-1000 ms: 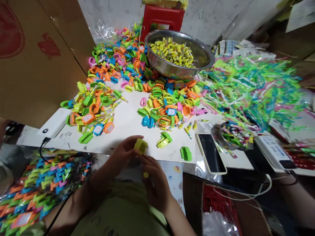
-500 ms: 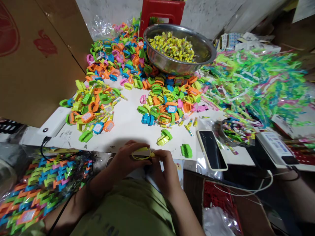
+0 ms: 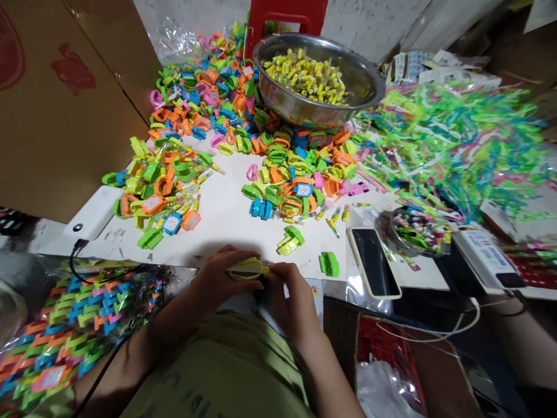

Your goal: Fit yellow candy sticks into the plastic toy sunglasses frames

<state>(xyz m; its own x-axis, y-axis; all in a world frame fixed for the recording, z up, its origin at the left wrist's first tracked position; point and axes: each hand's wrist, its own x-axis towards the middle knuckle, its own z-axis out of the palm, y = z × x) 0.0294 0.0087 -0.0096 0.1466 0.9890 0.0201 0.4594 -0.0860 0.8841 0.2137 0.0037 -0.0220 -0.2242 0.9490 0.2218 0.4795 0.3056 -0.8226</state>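
My left hand (image 3: 217,278) and my right hand (image 3: 289,299) meet at the near edge of the white table top (image 3: 226,217), both holding a yellow plastic toy watch band (image 3: 247,269) between the fingertips. The band lies flat, opened into a loop. Just beyond my hands lie a yellow-green band (image 3: 290,239) and a green one (image 3: 329,264). Heaps of coloured toy watch bands (image 3: 287,174) cover the middle and far left of the table.
A steel bowl (image 3: 364,75) of yellow wrapped pieces stands at the back. A phone (image 3: 374,270) lies to the right, beside a small dish (image 3: 413,229) of bits. A white power bank (image 3: 93,212) sits left; bagged bands (image 3: 73,325) lie at lower left. Neon strips (image 3: 452,139) pile right.
The yellow piece, held up as a folded block a second ago, is now spread into an open loop between both hands, which have come closer together at the table edge.
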